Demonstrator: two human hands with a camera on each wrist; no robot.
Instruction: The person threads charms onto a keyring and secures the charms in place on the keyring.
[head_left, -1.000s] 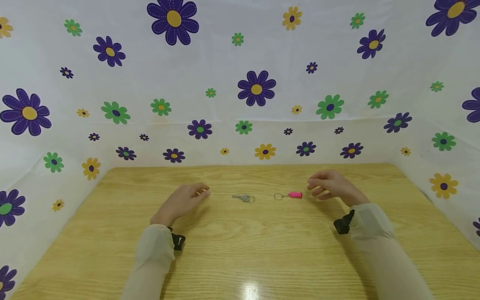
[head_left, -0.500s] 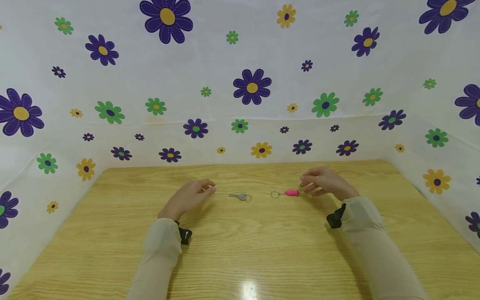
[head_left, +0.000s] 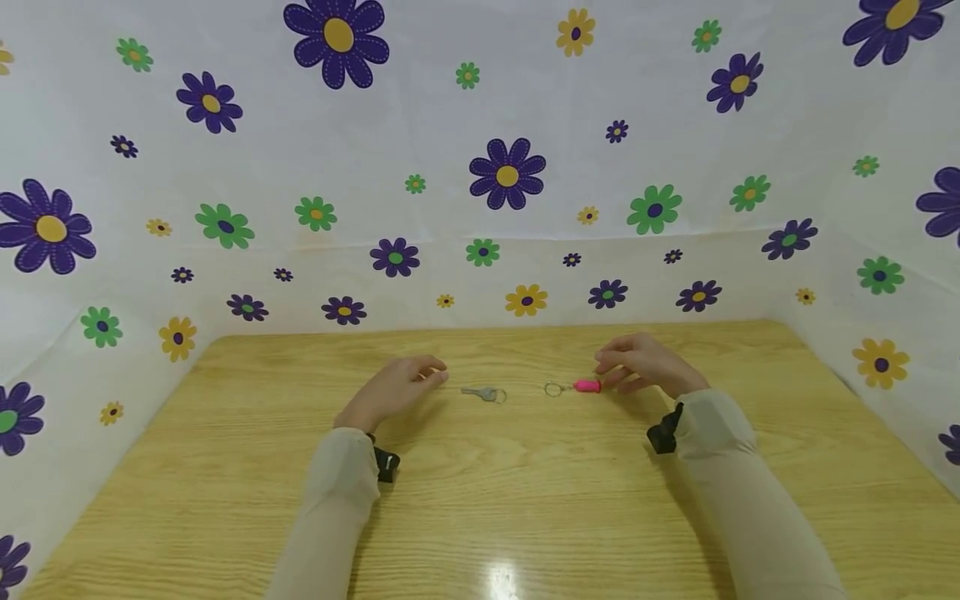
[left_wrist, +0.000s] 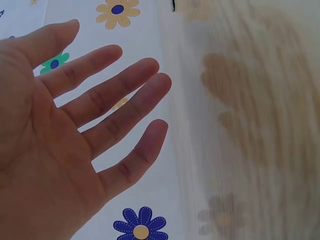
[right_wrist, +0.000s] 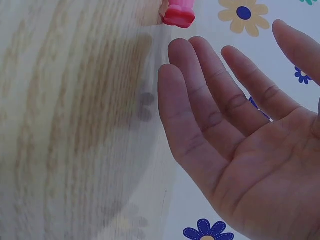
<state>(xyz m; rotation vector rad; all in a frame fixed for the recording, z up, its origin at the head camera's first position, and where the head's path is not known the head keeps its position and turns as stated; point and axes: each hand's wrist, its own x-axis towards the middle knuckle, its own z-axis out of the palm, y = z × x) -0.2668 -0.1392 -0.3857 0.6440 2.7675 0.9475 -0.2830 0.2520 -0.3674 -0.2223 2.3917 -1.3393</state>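
Pink fob [head_left: 587, 387] whole in head view only

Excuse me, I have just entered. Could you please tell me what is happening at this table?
A person's two bare hands are over a light wooden table, both holding nothing. The left grip, fingers relaxed, is beside a slim, grey, metal-looking key. The right grip is next to a small, bright pink, tube-shaped fob; the right wrist view shows a little gap between them. The key and the fob lie apart on the table, between the hands.
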